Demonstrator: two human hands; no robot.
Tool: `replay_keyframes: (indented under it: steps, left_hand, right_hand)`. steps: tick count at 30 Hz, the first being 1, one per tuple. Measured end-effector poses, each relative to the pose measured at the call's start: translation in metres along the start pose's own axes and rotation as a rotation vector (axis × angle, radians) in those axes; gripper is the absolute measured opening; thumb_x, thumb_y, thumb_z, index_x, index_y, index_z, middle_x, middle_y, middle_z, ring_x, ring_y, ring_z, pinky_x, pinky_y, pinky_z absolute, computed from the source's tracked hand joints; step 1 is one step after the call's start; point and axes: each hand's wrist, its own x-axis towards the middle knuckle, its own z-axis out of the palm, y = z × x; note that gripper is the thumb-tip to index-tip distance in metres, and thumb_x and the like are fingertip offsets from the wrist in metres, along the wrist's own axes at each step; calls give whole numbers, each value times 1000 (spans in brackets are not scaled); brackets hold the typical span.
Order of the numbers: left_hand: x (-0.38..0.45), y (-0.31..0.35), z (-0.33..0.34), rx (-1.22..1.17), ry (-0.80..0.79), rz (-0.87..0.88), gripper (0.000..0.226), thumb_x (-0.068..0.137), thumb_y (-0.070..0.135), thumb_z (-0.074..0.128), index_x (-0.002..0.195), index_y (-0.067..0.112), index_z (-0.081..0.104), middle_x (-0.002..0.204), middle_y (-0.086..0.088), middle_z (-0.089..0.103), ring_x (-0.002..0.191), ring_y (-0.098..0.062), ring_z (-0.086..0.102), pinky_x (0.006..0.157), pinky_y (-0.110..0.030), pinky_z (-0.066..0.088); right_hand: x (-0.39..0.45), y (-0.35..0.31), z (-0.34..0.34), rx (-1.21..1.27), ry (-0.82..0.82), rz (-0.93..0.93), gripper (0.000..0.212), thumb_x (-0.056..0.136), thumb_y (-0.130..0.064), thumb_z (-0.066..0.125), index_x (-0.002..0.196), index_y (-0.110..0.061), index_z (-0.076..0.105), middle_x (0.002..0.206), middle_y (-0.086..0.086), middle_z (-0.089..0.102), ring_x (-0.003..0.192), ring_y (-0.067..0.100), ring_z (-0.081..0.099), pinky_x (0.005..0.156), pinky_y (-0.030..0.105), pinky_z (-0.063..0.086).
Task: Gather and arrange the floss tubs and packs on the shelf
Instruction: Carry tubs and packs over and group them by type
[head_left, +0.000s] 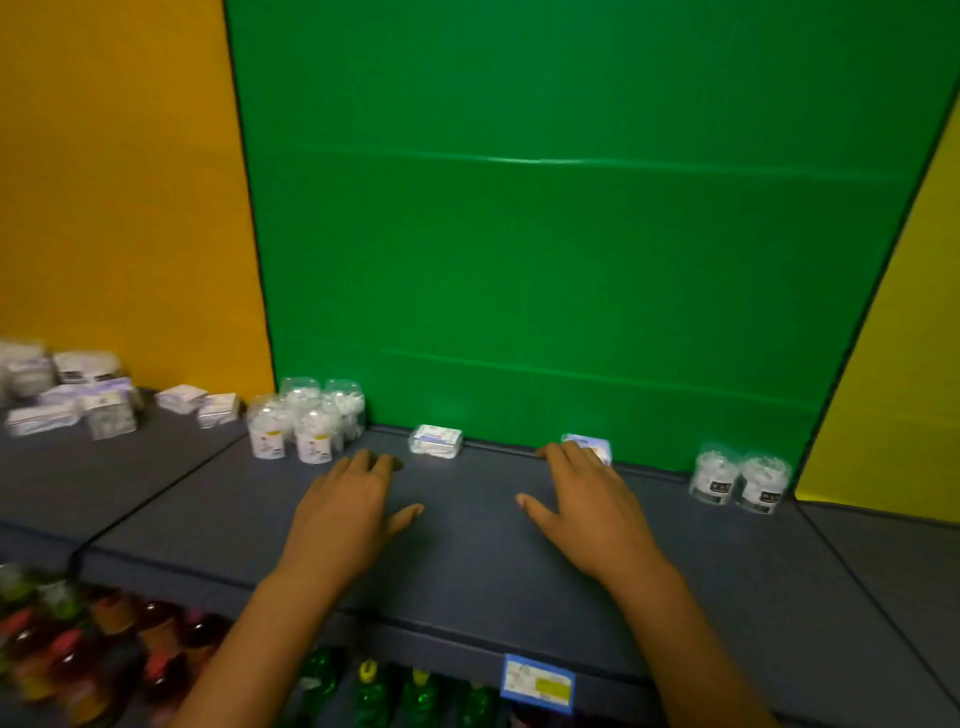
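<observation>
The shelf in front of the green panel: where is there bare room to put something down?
Bare shelf lies between the left hand and right hand, and from the right hand to the two tubs. Crowded: the tub cluster and the packs at left.

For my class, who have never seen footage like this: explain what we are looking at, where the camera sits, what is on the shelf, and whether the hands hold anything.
This is one picture from a camera worn on a person's head, looking down. The left hand and right hand reach over a dark grey shelf, fingers straight, holding nothing. A cluster of clear floss tubs stands at the left, two more clear tubs at the right. A small flat clear pack lies between; another flat pack sits at the right fingertips.
</observation>
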Motion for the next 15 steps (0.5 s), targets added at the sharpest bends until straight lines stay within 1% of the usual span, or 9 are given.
replay_keyframes:
  steps: [5, 12, 15]
  left_hand:
    - [-58, -71, -34, -6, 28, -80, 55, 86, 58, 54, 131, 25, 48, 123, 0, 53, 115, -21, 51, 86, -35, 47]
    - [-125, -160, -84, 102, 26, -263, 58, 87, 60, 51, 134, 26, 44, 129, 1, 50, 119, -21, 48, 90, -34, 47]
    - [-144, -194, -105, 150, 48, -321, 58, 87, 60, 50, 133, 26, 44, 126, 2, 50, 115, -20, 49, 86, -33, 47]
  right_hand:
    - [-3, -84, 12, 71, 1, -86, 54, 93, -56, 47, 135, -21, 41, 131, 1, 49, 122, 22, 45, 98, 37, 41]
    - [12, -200, 27, 180, -31, -252, 53, 94, -56, 47, 134, -23, 40, 131, -1, 48, 122, 21, 45, 98, 36, 40]
    - [27, -245, 30, 204, -13, -342, 53, 94, -57, 46, 134, -23, 40, 131, -2, 48, 122, 20, 44, 97, 36, 40]
